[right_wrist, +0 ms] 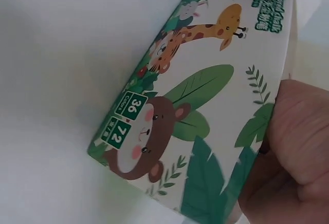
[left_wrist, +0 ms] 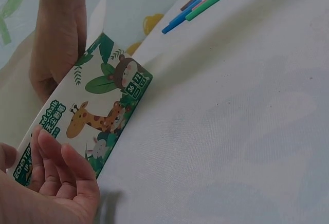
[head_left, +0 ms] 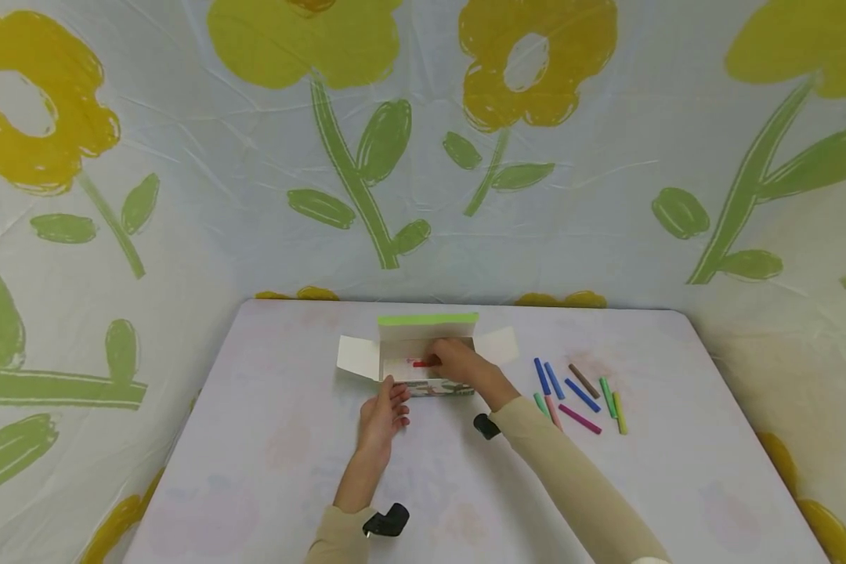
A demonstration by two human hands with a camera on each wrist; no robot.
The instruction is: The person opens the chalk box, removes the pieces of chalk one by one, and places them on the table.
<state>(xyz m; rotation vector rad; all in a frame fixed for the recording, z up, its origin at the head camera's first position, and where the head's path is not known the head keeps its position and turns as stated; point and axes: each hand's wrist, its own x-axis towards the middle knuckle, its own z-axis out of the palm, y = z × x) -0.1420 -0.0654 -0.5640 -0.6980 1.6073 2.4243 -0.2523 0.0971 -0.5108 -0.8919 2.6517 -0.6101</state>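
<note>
A printed chalk box (left_wrist: 95, 108) with animal pictures stands with its lid and side flaps raised; the head view shows its pale inside. At its near left corner my left hand (head_left: 378, 415) holds the front wall, thumb at the top edge and loosely bent fingers against the printed side. My right hand (head_left: 454, 362) reaches down into the box and pinches a red chalk stick (head_left: 421, 363), which sticks out to the left of the fingers. In the right wrist view, the front wall (right_wrist: 216, 49) hides those fingertips.
Several chalk sticks lie loose on the table right of the box, among them a brown one (head_left: 583, 381), a magenta one (head_left: 580, 419) and a yellow-green one (head_left: 620, 413). A flower-printed cloth (head_left: 423, 157) hangs behind the table (head_left: 275, 462).
</note>
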